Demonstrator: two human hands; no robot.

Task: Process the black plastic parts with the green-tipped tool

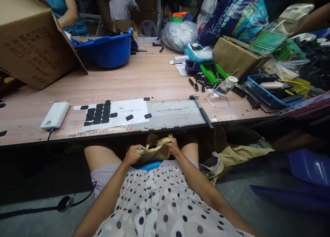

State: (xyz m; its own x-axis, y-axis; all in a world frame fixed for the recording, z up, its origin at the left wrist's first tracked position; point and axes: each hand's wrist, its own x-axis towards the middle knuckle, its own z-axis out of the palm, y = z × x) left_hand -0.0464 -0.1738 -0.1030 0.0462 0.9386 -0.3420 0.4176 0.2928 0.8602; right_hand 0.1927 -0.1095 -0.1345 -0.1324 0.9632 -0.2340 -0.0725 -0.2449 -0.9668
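A tan woven sack (152, 154) lies in my lap, just below the table edge. My left hand (133, 154) is closed on the left side of its mouth. Gripping the right side of the rim is my right hand (173, 147). The sack's mouth hangs partly open between the hands, and its inside cannot be made out. Above it on the table, a white sheet (121, 109) carries several black rounded pieces (98, 113). A grey board (170, 115) adjoins the sheet, and a small hammer (202, 111) rests across the board's right end.
A white power bank (55, 115) with a cable sits at left. Farther back stand a carton (36, 37) and a blue basin (105, 53). At right are a green tray (213, 73), a clear bottle (225, 87) and a blue basket (275, 92). Another tan sack (232, 158) lies low at right. Two people stand behind.
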